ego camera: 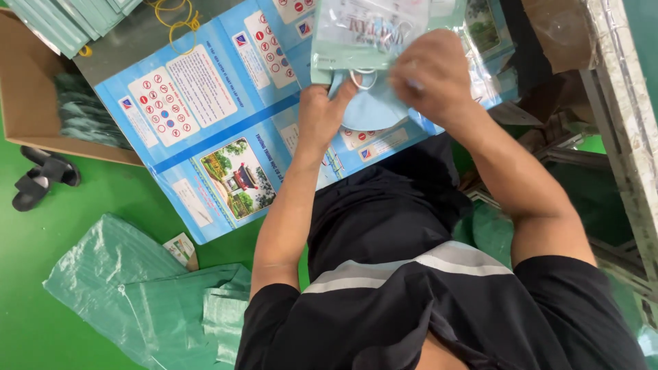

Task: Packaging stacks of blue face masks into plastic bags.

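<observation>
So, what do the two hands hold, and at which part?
Both hands, left and right, grip a light blue face mask near its white ear loops, at the open mouth of a clear pouch.

Pale blue mask (373,109) half inside clear pouch (370,31)

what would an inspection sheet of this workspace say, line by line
surface: blue printed sheet spread flat over a green floor.
job's things: light blue face mask part way in the mouth of a clear printed pouch.
clutter: green woven sacks, black sandals, stacked pale green packets at the top left.
grippers: left hand pinches the mask's lower edge; right hand grips at the pouch mouth.
cables: yellow cord looped near the top edge.
surroundings: cardboard box on the left, metal frame on the right.
</observation>
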